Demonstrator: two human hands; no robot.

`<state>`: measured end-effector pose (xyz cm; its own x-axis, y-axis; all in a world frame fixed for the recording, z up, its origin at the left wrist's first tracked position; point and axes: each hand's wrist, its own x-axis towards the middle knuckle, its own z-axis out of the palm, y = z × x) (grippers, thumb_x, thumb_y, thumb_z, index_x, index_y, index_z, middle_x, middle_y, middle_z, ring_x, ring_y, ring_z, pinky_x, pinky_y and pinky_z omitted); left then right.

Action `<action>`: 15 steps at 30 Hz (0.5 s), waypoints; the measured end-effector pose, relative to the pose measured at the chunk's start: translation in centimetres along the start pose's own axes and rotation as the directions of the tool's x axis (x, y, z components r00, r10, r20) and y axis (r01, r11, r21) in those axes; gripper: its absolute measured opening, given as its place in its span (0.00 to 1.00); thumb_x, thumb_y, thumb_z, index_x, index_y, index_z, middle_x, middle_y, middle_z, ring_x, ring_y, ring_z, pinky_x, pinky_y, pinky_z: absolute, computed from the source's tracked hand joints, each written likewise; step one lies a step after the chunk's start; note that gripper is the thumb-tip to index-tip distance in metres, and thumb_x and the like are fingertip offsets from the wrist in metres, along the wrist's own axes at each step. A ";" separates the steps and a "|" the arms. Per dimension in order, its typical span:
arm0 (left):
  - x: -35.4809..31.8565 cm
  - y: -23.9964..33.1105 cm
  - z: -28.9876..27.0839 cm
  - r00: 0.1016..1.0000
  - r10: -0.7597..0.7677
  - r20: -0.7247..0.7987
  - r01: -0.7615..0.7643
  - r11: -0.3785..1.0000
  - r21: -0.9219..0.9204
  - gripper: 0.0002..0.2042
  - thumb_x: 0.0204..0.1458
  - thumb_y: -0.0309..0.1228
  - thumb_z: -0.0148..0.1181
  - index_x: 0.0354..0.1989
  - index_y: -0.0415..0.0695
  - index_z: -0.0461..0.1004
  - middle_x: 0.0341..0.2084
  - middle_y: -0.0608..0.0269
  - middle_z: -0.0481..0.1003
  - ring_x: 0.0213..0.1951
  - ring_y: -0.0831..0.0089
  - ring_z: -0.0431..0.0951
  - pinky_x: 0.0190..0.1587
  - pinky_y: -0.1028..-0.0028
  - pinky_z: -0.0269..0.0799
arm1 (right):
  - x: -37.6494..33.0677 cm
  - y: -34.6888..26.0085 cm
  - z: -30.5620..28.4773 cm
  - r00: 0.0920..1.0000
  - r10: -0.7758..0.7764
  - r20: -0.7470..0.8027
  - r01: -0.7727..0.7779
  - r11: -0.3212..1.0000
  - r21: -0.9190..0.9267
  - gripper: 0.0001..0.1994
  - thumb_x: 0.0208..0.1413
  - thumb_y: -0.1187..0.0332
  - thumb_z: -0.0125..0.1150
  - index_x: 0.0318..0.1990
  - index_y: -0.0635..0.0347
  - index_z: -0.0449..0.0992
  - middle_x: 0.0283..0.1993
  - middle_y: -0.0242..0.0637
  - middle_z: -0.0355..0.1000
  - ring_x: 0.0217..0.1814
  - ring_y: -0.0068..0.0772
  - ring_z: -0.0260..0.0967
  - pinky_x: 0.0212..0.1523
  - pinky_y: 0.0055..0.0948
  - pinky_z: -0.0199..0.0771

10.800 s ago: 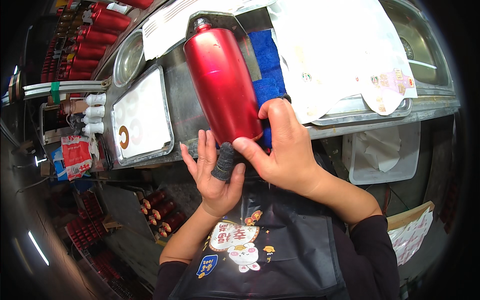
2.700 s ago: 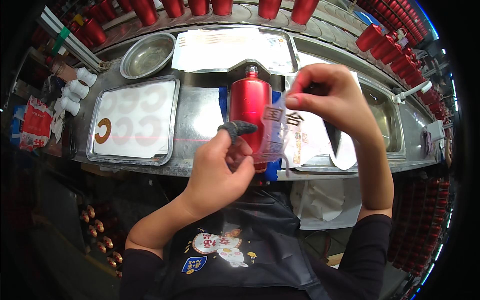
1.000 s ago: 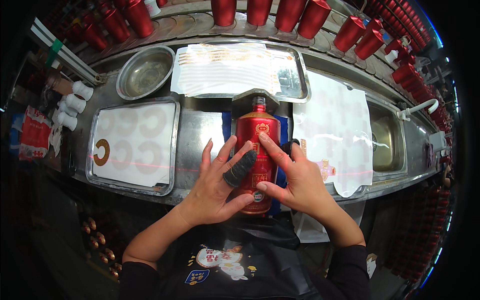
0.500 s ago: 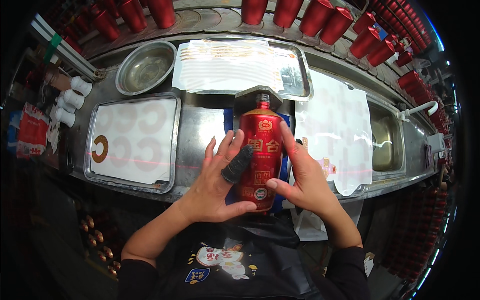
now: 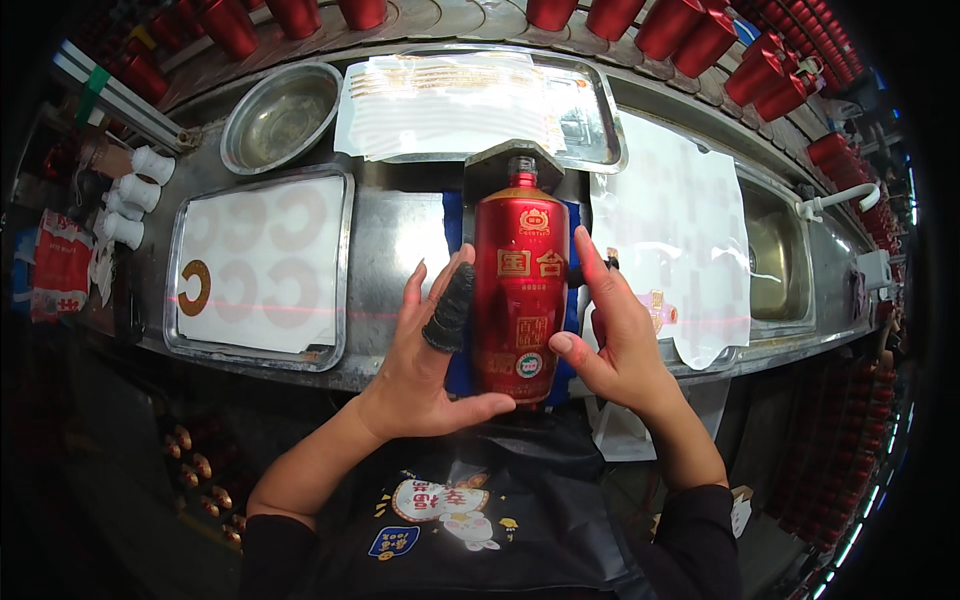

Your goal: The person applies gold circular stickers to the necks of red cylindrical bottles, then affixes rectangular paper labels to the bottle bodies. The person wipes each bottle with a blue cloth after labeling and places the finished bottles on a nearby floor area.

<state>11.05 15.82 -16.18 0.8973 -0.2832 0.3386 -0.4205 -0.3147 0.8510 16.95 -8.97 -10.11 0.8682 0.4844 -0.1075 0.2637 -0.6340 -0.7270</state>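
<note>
A red bottle [image 5: 518, 290] with gold decals lies face up on a blue cloth [image 5: 455, 215], its dark neck pointing away from me. My left hand [image 5: 420, 345] is along its left side, fingers stretched and apart, one finger wrapped in black. The left thumb reaches the bottle's lower end; whether it presses there I cannot tell. On the other side my right hand [image 5: 622, 345] is spread, its thumb tip close to the bottle's right edge. Something dark shows on a right finger, partly hidden.
On the left a metal tray [image 5: 345, 265] holds a decal sheet with one gold C-shaped piece. Behind are a metal bowl [image 5: 280, 118] and another tray [image 5: 608, 125] with stacked sheets. A decal sheet [image 5: 680, 230] lies beside a sink [image 5: 778, 262]. Red bottles [image 5: 550, 12] stand on a conveyor.
Both hands have drawn slightly outward from the bottle; the right thumb has come off its front. The bottles on the conveyor have shifted, and the whole view has tilted a little.
</note>
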 end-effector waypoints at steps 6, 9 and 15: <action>1.1 0.4 -0.1 0.991 -0.016 0.131 -0.010 0.981 0.195 0.40 0.57 0.51 0.62 0.76 0.53 0.54 0.75 0.53 0.55 0.75 0.37 0.46 0.71 0.34 0.30 | 0.2 -1.0 0.4 0.995 -0.036 0.091 0.054 0.978 -0.204 0.43 0.50 0.54 0.71 0.75 0.43 0.60 0.46 0.52 0.70 0.41 0.52 0.66 0.43 0.41 0.72; 1.2 0.4 -0.2 0.993 -0.018 0.113 -0.004 0.981 0.192 0.40 0.57 0.51 0.62 0.76 0.53 0.54 0.75 0.53 0.55 0.75 0.37 0.46 0.71 0.33 0.30 | 0.4 -1.0 0.4 0.994 0.008 0.112 0.014 0.980 -0.197 0.43 0.50 0.54 0.72 0.75 0.45 0.61 0.44 0.52 0.70 0.43 0.54 0.67 0.46 0.43 0.71; 1.2 0.4 -0.4 0.994 -0.019 0.110 0.001 0.988 0.156 0.40 0.57 0.50 0.63 0.76 0.52 0.55 0.75 0.52 0.56 0.74 0.36 0.48 0.70 0.33 0.31 | 0.5 -1.0 0.4 0.996 -0.046 0.075 0.056 0.989 -0.138 0.42 0.52 0.52 0.69 0.76 0.41 0.59 0.39 0.50 0.66 0.39 0.51 0.65 0.43 0.41 0.70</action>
<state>11.99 15.68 -15.26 0.8848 -0.3749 0.2766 -0.4351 -0.4522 0.7786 16.97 -7.86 -9.66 0.8213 0.5568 -0.1241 0.3677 -0.6830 -0.6311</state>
